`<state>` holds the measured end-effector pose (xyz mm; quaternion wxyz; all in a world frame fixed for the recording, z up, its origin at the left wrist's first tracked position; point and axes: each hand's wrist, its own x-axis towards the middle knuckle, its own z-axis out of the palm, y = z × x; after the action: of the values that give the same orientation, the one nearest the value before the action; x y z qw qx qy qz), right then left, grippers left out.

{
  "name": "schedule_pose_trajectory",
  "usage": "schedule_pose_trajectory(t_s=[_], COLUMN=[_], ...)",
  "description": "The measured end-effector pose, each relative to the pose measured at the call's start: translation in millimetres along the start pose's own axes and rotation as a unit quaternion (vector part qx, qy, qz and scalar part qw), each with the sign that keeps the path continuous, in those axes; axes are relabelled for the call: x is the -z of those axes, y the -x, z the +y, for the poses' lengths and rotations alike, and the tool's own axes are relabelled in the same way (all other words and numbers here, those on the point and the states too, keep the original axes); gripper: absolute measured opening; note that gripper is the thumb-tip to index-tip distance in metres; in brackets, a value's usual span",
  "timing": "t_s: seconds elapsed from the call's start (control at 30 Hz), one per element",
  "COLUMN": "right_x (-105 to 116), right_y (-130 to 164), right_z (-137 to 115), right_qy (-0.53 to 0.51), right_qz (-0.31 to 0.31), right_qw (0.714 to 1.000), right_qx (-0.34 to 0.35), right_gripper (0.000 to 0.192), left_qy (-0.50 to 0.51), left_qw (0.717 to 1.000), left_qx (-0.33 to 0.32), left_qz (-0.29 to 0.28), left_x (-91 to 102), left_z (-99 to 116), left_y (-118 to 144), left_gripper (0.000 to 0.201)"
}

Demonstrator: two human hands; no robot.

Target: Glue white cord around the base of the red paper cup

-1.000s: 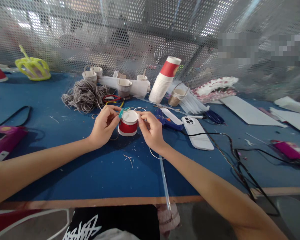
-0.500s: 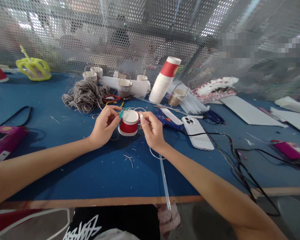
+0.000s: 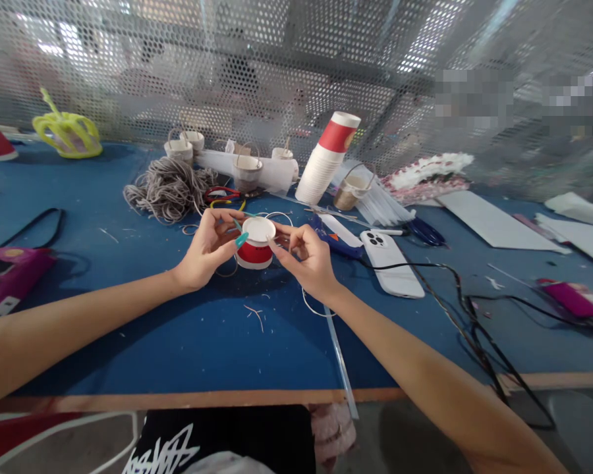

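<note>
Between my hands stands a short red-and-white paper cup (image 3: pixel 255 255), its round white end up. My left hand (image 3: pixel 208 249) grips its left side, the green-nailed thumb on the side near the top edge. My right hand (image 3: pixel 304 255) closes on the right side, thumb and fingers at the rim. A thin white cord (image 3: pixel 310 307) runs round behind the cup and hangs in a loop below my right hand; whether the fingers pinch it is hidden. A clear glue stick (image 3: pixel 342 365) lies below my right wrist, over the table edge.
Behind the cup are a heap of grey cord (image 3: pixel 165 187), red-handled pliers (image 3: pixel 221 193) and a leaning stack of paper cups (image 3: pixel 326 158). To the right lie a blue glue gun (image 3: pixel 338 240), a white phone (image 3: pixel 392 263) and black cables (image 3: pixel 467 319). A purple glue gun (image 3: pixel 17 273) sits left.
My right hand has shifted slightly right, its thumb now against the cup's rim. My left thumb has slid a little lower on the cup. The glue stick's lower end has swung right.
</note>
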<state>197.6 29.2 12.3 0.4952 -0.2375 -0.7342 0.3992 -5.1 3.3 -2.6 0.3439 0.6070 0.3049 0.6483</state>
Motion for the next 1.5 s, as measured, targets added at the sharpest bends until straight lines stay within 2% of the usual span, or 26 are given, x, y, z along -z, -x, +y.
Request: schedule_pose_trajectory(t_s=[0.7, 1.13, 1.5], right_x=[0.9, 8.6, 10.2], right_y=[0.5, 0.0, -0.1], right_z=[-0.3, -15.9, -15.3], right_qy=[0.025, 0.014, 0.018], right_qz=[-0.004, -0.052, -0.048], right_qw=[1.000, 0.998, 0.997], right_qx=[0.005, -0.039, -0.053], right_gripper=[0.033, 0.034, 0.033], left_qy=[-0.025, 0.011, 0.008], left_qw=[0.999, 0.999, 0.999], left_qx=[0.005, -0.002, -0.001], left_qz=[-0.023, -0.034, -0.033], left_x=[0.5, -0.2, 0.3], left_z=[1.3, 0.5, -1.6], left_y=[2.3, 2.2, 1.9], left_gripper=[0.042, 0.043, 0.044])
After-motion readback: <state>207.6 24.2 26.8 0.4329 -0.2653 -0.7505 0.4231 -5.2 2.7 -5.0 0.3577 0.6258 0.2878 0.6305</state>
